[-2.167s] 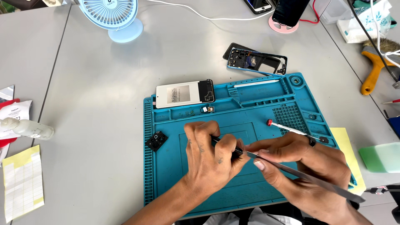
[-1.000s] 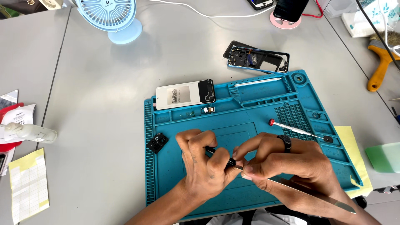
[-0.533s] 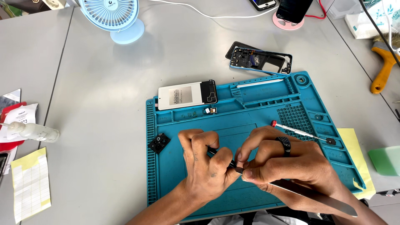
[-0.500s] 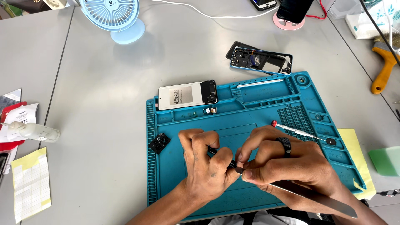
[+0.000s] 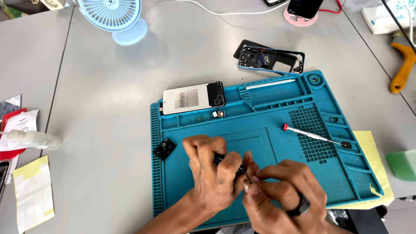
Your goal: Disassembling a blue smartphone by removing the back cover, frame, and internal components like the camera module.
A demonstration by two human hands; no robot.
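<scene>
My left hand (image 5: 214, 173) rests on the blue repair mat (image 5: 268, 125) and pinches a small dark part (image 5: 225, 160) between thumb and fingers. My right hand (image 5: 284, 197), with a dark ring on one finger, presses its fingertips against that same part right beside the left hand. Both hands are low at the mat's front middle. What lies under the fingers is hidden. The tweezers seen earlier are out of sight now.
A white phone panel (image 5: 193, 97) lies at the mat's top left, a small black part (image 5: 164, 149) at its left edge, a red-tipped screwdriver (image 5: 314, 136) on the right. An open phone frame (image 5: 271, 58) lies behind the mat. A blue fan (image 5: 115, 17) stands at the back left.
My right hand has slid toward me and lower in view, and the long tweezers it held have dropped out of sight. My left hand has stayed on the small part.
</scene>
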